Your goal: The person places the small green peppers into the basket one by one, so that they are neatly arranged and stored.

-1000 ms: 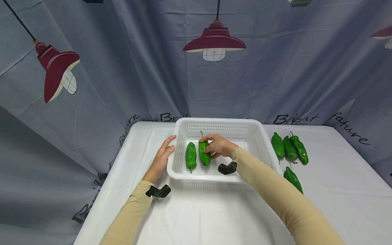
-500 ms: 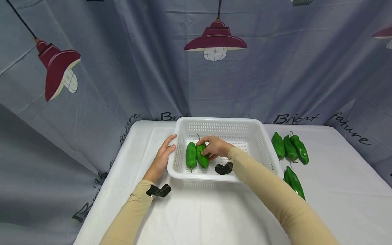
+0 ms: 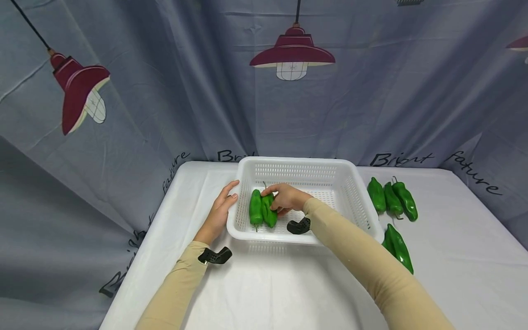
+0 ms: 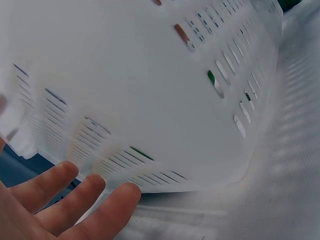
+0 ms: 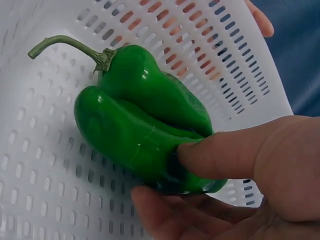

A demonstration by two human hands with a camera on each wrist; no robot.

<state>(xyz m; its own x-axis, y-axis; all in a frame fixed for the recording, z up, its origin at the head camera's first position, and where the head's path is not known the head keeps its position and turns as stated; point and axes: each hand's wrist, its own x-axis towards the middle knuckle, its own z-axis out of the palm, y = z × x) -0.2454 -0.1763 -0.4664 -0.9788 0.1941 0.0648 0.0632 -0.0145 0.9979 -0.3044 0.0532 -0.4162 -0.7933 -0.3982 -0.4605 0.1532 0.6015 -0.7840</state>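
In the head view a white slotted plastic basket [image 3: 297, 160] stands at the back of the table. My right hand [image 3: 292, 198] reaches inside it and pinches a green pepper [image 3: 270, 216] between thumb and fingers, low over the slotted floor. Directly left of that one lies a second green pepper [image 3: 255, 208]. The right wrist view has the held pepper [image 5: 130, 137] lying against the other pepper [image 5: 145, 75], whose stem is curved. At the basket's left side, my left hand [image 3: 215, 217] touches the wall with its fingers extended; in the left wrist view those fingers [image 4: 112, 210] look relaxed.
Right of the basket, several more green peppers [image 3: 376, 196] lie on the white tablecloth [image 3: 462, 238]. A nearer pair of peppers [image 3: 399, 250] is partly covered by the right sleeve [image 3: 354, 250]. A printed grey-blue curtain [image 3: 198, 91] hangs behind the table.
My right hand has moved left inside the basket with its pepper, closing the gap to the other pepper. The left hand stays at the basket's left side.
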